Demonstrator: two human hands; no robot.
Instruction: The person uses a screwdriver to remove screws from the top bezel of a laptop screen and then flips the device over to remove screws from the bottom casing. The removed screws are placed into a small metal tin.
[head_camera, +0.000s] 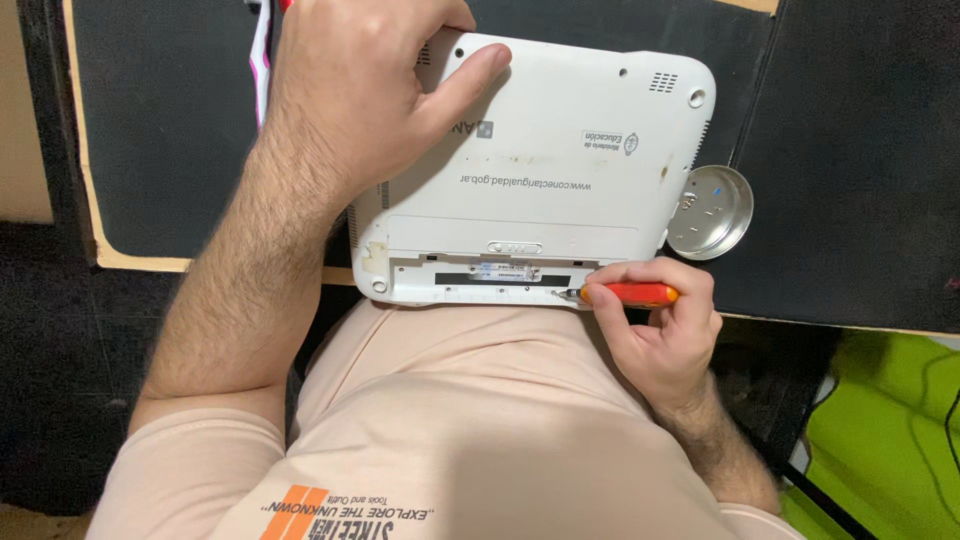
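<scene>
On the black mat, laptop (530, 170) lies belly-up under my flat, spread left hand (350, 90), battery bay already open, while my right hand (655, 325) pinches the screwdriver (630, 294) at a near-edge screw; tin (712, 212) holds few screws, most apparently remaining.

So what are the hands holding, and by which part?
The right hand grips a small screwdriver by its orange handle. The left hand presses flat on the white laptop, holding nothing.
</scene>
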